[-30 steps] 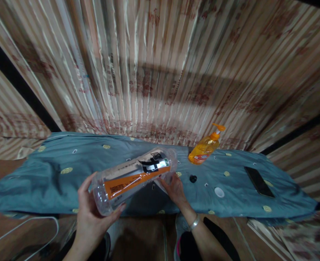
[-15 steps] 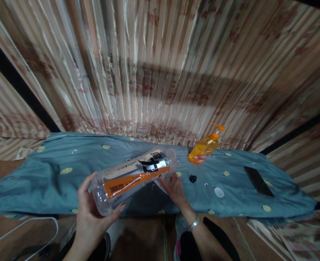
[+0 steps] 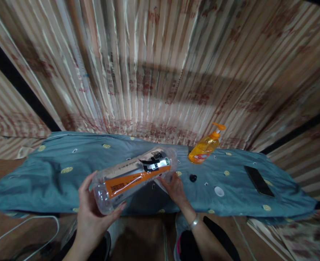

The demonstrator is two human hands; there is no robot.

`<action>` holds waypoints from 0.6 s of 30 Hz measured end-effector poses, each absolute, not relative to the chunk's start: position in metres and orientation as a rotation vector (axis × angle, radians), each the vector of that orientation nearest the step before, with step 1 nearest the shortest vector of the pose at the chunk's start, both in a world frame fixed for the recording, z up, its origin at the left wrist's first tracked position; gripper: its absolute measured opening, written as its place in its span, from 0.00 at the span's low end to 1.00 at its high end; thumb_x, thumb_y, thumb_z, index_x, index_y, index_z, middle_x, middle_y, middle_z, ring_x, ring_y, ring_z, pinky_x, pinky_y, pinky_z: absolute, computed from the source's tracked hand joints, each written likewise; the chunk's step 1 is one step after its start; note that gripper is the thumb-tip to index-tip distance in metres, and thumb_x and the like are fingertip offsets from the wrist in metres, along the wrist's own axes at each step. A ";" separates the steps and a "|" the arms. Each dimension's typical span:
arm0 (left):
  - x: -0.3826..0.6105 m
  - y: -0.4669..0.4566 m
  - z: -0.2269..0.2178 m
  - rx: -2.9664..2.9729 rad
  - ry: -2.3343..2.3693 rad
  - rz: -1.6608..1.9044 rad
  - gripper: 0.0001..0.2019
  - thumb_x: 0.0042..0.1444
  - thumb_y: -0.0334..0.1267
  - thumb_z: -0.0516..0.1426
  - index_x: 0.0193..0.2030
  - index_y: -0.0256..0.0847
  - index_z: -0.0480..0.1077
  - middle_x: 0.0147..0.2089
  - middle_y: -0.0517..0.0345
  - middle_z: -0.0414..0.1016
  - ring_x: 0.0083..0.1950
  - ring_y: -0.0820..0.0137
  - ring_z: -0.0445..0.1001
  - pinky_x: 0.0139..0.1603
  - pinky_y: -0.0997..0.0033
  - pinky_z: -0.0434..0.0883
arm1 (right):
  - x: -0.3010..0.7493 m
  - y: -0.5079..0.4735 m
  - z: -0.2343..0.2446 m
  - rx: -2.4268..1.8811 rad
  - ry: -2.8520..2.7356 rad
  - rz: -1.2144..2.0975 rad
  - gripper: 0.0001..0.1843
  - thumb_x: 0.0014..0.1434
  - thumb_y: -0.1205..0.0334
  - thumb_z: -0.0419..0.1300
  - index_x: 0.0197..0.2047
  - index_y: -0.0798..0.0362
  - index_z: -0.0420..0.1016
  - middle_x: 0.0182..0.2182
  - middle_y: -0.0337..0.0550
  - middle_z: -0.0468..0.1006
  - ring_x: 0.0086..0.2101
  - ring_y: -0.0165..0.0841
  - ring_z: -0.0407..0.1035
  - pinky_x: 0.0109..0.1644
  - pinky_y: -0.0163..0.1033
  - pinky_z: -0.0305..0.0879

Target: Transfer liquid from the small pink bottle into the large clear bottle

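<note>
Now the left hand's [image 3: 90, 214] fingers grasp the bottle [image 3: 135, 179] by its eight-o'clock end, above the cloth [image 3: 75, 154]; the right hand [image 3: 175, 186] touches its two-o'clock half, grip unclear. From it, the pump bottle [image 3: 204, 149] stands toward two.

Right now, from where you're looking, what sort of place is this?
Probably a curtained-off corner of a home, though I can't be sure: a striped, patterned curtain hangs behind, a blue-green printed cloth covers the surface, and a pump bottle stands on it.
</note>
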State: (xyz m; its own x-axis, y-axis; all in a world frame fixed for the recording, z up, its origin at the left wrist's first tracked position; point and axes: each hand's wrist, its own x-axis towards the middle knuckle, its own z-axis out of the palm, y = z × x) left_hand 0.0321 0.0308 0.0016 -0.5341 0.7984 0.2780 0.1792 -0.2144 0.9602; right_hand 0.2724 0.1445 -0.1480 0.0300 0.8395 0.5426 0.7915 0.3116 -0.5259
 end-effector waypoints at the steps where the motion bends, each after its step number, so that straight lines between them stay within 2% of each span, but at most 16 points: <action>1: 0.032 0.031 0.001 1.160 1.592 1.800 0.46 0.35 0.41 0.73 0.64 0.45 0.64 0.53 0.54 0.78 0.52 0.58 0.80 0.52 0.60 0.79 | 0.272 0.144 -0.147 -1.482 -1.720 0.083 0.13 0.61 0.51 0.65 0.43 0.49 0.72 0.32 0.46 0.81 0.32 0.45 0.78 0.34 0.52 0.78; 10: 0.031 0.032 -0.003 1.208 1.575 1.812 0.46 0.36 0.41 0.73 0.65 0.45 0.63 0.55 0.54 0.77 0.52 0.59 0.80 0.50 0.63 0.80 | 0.268 0.144 -0.149 -1.488 -1.673 0.074 0.14 0.60 0.51 0.66 0.44 0.49 0.71 0.34 0.47 0.81 0.35 0.45 0.79 0.38 0.52 0.79; 18: 0.031 0.032 -0.002 1.225 1.589 1.796 0.46 0.37 0.42 0.73 0.65 0.47 0.63 0.56 0.54 0.76 0.54 0.58 0.79 0.51 0.61 0.79 | 0.270 0.145 -0.152 -1.490 -1.764 0.027 0.15 0.60 0.52 0.67 0.46 0.49 0.72 0.34 0.48 0.81 0.36 0.47 0.80 0.37 0.52 0.79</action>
